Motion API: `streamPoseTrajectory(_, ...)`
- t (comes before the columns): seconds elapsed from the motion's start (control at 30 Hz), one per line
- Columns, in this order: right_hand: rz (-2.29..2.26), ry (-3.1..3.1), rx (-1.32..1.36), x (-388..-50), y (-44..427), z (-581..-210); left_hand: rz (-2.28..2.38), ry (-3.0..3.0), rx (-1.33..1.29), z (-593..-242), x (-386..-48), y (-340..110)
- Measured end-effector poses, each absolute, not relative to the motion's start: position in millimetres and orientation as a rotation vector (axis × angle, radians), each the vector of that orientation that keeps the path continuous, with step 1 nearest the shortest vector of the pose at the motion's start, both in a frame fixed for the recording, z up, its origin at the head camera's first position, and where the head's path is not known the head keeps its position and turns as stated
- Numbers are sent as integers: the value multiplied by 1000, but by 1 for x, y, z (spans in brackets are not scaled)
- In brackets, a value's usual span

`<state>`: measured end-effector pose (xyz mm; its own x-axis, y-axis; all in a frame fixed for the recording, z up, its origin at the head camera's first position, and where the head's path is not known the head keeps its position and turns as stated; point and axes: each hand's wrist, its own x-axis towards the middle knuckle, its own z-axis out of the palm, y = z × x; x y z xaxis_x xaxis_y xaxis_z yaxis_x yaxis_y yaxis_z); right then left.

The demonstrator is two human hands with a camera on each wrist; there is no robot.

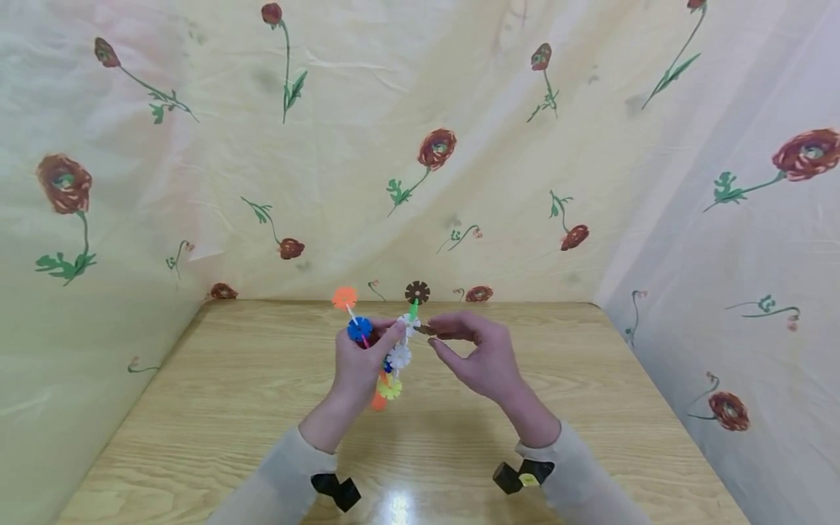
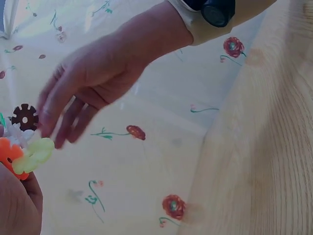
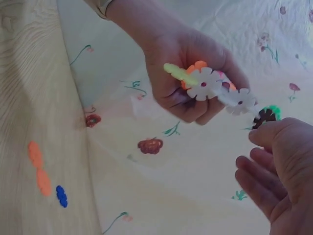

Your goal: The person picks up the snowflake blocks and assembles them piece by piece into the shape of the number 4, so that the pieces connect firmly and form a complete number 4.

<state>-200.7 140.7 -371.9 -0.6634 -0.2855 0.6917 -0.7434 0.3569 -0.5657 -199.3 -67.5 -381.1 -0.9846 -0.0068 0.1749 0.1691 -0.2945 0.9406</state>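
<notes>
A chain of flower-shaped notched plastic discs is in my left hand [image 1: 359, 362], thumb pressed against a white disc [image 1: 410, 325]. More of the chain shows as a blue disc [image 1: 359, 330], an orange disc [image 1: 344, 297] and another white disc [image 1: 399, 356]. A yellow disc [image 1: 390, 387] stands at the lower end. A green disc [image 1: 413, 311] joins an upright dark brown disc [image 1: 417, 292] on top. Thumb and fingertips of my right hand [image 1: 482, 355] pinch a brown disc [image 1: 425, 330] against the white disc's edge. The left fingers behind the chain are partly hidden.
Orange discs [image 3: 39, 169] and a small blue disc [image 3: 61, 196] lie on the wooden tabletop [image 1: 262, 408]. Flower-printed cloth [image 1: 354, 182] hangs behind the table and along both sides.
</notes>
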Motion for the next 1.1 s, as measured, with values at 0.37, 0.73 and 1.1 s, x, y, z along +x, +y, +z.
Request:
streamPoseTrajectory(0.37,1123,-2620,1006,-216,130,-417,-2456,-1704,-186,-380,-199,-70)
streamPoseTrajectory(0.73,1036,-2968,1036,-219,113,-456,-2459,-1714,-176,-380,-198,-72)
streamPoseTrajectory(1.1,651,-3074,1129,-213,113,-471,-2456,-1715,-208,-380,-197,-72)
